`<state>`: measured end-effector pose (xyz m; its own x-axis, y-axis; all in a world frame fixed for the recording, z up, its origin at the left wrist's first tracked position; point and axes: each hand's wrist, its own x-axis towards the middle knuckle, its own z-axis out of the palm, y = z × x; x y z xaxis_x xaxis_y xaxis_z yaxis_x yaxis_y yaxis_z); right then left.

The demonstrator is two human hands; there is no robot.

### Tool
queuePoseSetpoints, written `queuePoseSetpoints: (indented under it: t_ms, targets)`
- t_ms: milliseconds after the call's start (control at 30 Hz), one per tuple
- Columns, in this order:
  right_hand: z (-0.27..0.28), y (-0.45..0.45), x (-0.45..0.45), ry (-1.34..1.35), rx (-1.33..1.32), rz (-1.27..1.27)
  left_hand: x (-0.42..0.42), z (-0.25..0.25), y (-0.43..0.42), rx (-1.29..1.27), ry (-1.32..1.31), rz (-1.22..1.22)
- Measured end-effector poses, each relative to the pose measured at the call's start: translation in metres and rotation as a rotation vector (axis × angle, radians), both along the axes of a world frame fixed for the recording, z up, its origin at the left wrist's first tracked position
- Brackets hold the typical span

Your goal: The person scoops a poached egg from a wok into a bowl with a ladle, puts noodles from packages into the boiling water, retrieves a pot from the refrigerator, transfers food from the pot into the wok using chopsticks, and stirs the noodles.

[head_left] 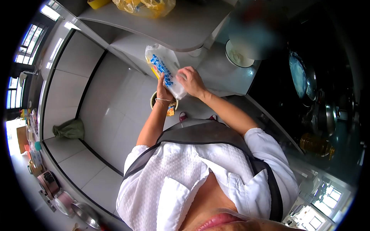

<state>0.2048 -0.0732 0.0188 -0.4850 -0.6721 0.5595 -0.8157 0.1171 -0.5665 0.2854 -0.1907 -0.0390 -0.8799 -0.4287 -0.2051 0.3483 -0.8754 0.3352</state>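
A soft plastic pack [156,52], white with blue lettering and a yellow edge, is held tilted in front of my body. My left hand [163,91] is closed around its left side, thumb lying over the front. At the right side of the pack, my right hand [192,82] has its fingers curled together, very close to or touching the wrapper. Whatever those fingers pinch, if anything, is too small to make out. Below the hands stands a round bin [177,105] with a yellow wrapper [170,111] in it, partly hidden by my left wrist.
A white dark-rimmed bowl [239,57] stands on the counter [221,75] to the right. Pans [298,77] sit on the dark stove side. A yellow plastic bag [148,7] lies on the shelf [185,27] ahead. At left, green cloth [69,129] lies near a wall.
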Motion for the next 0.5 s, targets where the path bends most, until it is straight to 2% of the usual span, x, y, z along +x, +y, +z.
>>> queuePoseSetpoints:
  t_ms: [67, 133, 200, 267, 333, 400, 433, 500]
  targets:
    - [-0.019, -0.004, -0.016, 0.058, -0.015, -0.072, -0.002, 0.002, 0.008, 0.014, 0.066, -0.040]
    - [-0.014, -0.004, -0.022, -0.657, 0.208, 0.000, -0.002, 0.003, 0.016, 0.005, 0.258, -0.154]
    - [-0.002, 0.006, -0.028, -0.694, 0.280, 0.064, 0.000, 0.002, 0.024, -0.017, 0.237, -0.158]
    - [0.006, 0.015, -0.031, -0.933, 0.140, 0.234, -0.004, -0.005, 0.031, 0.049, 0.292, -0.206]
    - [0.010, 0.020, -0.041, -0.913, 0.137, 0.180, -0.007, -0.006, 0.038, 0.036, 0.315, -0.217]
    - [0.026, 0.029, -0.047, -0.504, 0.192, 0.144, -0.004, -0.002, 0.045, 0.051, 0.286, -0.297]
    - [0.044, 0.034, -0.044, -0.503, 0.188, 0.135, -0.008, -0.009, 0.044, -0.001, 0.269, -0.270]
    - [0.082, 0.041, -0.030, -0.015, 0.198, 0.076, -0.016, -0.024, 0.045, -0.030, 0.250, -0.201]
